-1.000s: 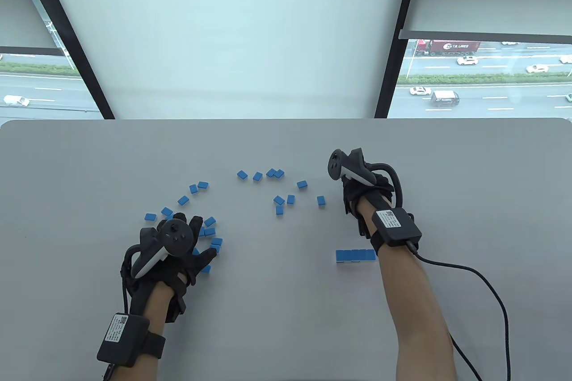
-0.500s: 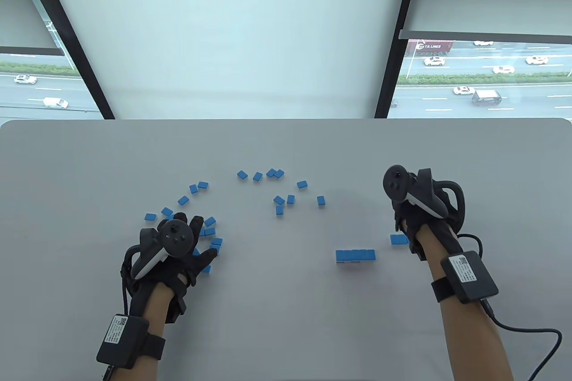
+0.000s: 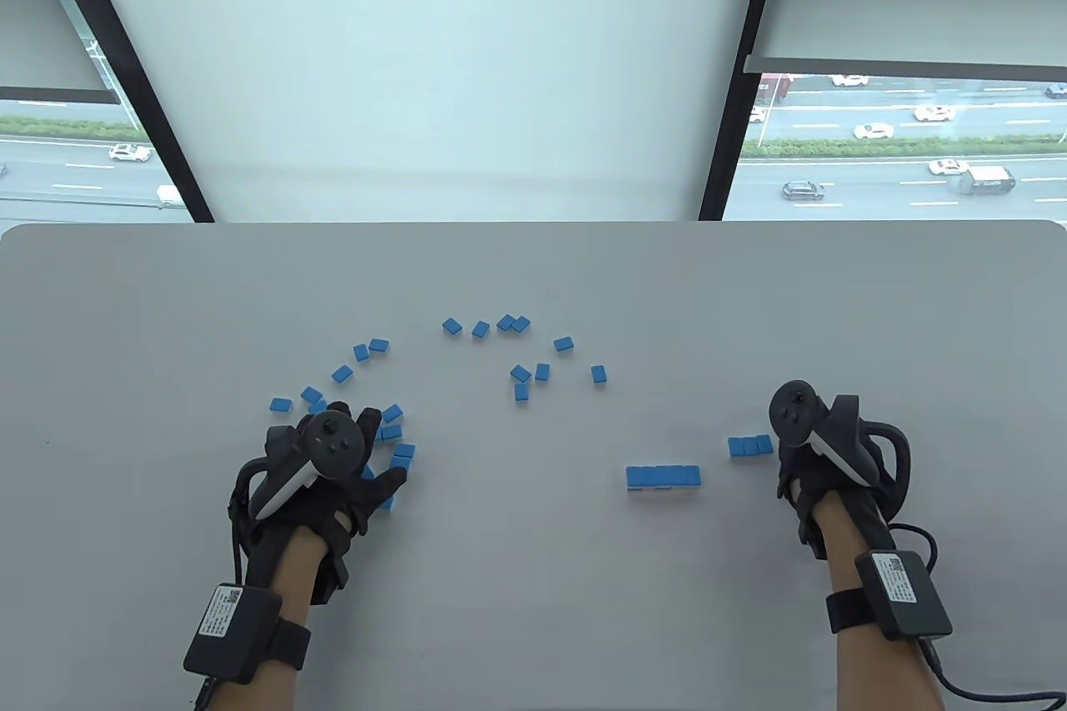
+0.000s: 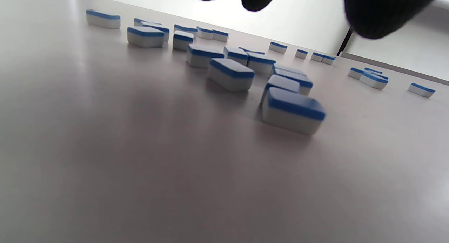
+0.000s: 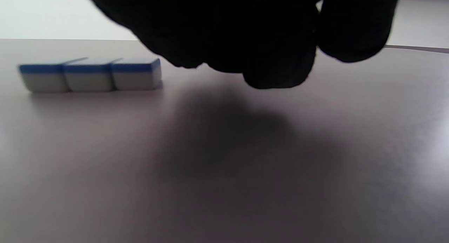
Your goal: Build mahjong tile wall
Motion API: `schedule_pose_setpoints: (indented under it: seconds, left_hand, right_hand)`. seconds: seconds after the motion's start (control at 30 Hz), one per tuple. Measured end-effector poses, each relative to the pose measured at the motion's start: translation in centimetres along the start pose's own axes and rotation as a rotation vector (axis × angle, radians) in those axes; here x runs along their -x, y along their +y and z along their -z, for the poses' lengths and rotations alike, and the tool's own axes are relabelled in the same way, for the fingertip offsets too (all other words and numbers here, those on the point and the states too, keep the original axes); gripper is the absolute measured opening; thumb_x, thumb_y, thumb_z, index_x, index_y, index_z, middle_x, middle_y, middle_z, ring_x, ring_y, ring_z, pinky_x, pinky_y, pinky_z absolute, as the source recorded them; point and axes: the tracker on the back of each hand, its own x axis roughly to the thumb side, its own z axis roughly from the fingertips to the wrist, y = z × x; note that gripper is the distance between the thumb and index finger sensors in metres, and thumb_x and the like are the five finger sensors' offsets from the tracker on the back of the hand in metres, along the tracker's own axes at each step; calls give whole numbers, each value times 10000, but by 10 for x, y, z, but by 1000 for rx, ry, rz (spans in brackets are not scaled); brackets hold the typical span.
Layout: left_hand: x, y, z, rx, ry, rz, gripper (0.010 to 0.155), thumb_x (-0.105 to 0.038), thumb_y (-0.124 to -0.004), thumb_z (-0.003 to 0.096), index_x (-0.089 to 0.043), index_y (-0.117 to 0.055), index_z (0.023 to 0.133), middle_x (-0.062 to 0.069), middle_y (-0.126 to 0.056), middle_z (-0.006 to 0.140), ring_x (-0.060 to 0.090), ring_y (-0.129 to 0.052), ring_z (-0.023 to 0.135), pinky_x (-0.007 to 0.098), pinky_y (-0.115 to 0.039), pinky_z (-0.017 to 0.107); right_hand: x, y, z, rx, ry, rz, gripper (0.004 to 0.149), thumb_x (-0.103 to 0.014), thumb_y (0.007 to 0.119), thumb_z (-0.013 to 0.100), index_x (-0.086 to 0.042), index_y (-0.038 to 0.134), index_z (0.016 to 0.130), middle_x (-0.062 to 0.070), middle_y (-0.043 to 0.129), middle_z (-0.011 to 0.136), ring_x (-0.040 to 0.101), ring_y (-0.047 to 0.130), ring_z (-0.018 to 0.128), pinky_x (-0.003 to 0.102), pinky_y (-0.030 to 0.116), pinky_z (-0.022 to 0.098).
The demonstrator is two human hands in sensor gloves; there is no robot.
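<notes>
Table view: nearest, the gloved left hand (image 3: 333,478) lies spread over scattered small blue-backed, white-bodied rectangular mahjong tiles (image 3: 392,433) on the grey counter (image 3: 533,594); the right hand (image 3: 813,486), curled, holds nothing beside a 3-tile row (image 3: 749,446). Farther off lie loose tiles. They look rigid, light and smooth; pinch the short sides.

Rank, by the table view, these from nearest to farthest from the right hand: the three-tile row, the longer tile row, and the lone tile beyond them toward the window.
From the right hand:
1. three-tile row, just at its left.
2. longer tile row, further left.
3. lone tile, left and toward the window.
</notes>
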Motion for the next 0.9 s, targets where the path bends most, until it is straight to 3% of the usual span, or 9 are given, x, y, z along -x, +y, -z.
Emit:
schedule_pose_setpoints:
  seconds: [0.6, 0.77, 0.9]
  left_hand:
    - [0, 0, 1, -4, -2, 0, 865, -719, -664, 393, -358, -372, 1123, 40, -288, 1207, 450, -288, 1088, 749, -255, 689]
    - [-1, 1, 0, -8, -8, -3, 866, -718, -665, 394, -356, -373, 1124, 38, -286, 1208, 451, -289, 1088, 749, -255, 690]
    - [-2, 3, 0, -15, -14, -5, 865, -718, -664, 394, -357, -371, 1124, 38, -287, 1208, 449, -289, 1089, 749, -256, 691]
  right_hand:
    - [-4, 4, -1, -53, -25, 22, 573, -282, 869, 395, -290, 669, 932, 20, 847, 763, 273, 948, 526, 499, 789, 496]
    - [-6, -18, -7, 18, -26, 15, 616, -328, 869, 392, -262, 631, 956, 37, 801, 826, 286, 936, 569, 512, 774, 517]
    - [-29, -41, -6, 72, -81, -13, 641, -371, 872, 389, -253, 620, 966, 40, 783, 871, 304, 939, 619, 520, 771, 532]
